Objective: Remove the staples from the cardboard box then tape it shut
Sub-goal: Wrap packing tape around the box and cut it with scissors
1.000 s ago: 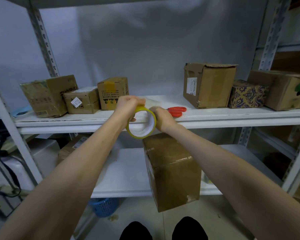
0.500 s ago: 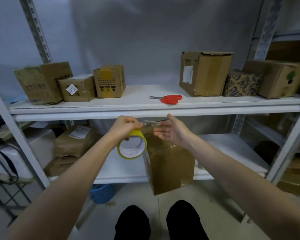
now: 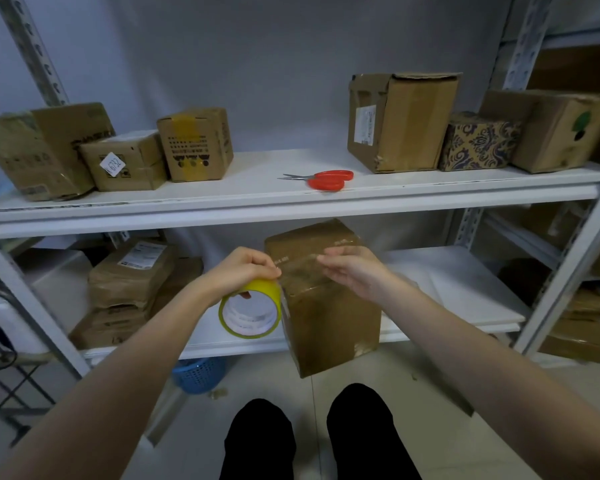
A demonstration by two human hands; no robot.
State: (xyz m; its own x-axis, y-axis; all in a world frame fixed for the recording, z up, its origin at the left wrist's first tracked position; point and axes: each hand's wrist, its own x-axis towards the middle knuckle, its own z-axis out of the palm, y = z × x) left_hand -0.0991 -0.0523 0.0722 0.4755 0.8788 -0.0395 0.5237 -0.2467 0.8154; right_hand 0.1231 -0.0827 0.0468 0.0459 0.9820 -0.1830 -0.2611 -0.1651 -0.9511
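A brown cardboard box (image 3: pixel 329 327) stands on the front edge of the lower shelf (image 3: pixel 465 292), overhanging it toward me. My left hand (image 3: pixel 243 271) grips a yellow-rimmed roll of clear tape (image 3: pixel 250 315) just left of the box's top. A strip of clear tape (image 3: pixel 298 268) stretches from the roll across the box top to my right hand (image 3: pixel 354 271), whose fingertips pinch its free end. Red-handled scissors (image 3: pixel 326 179) lie on the upper shelf (image 3: pixel 257 199), above the box.
Several cardboard boxes (image 3: pixel 400 121) line the upper shelf on both sides, and stacked parcels (image 3: pixel 129 289) fill the lower shelf's left. A blue basket (image 3: pixel 198 374) sits on the floor under the shelf. Metal uprights (image 3: pixel 568 265) frame the rack. My legs (image 3: pixel 309 441) stand below.
Both hands came down from the upper shelf level to the box top. The roll moved lower and my right hand pulled a strip of tape out across the box.
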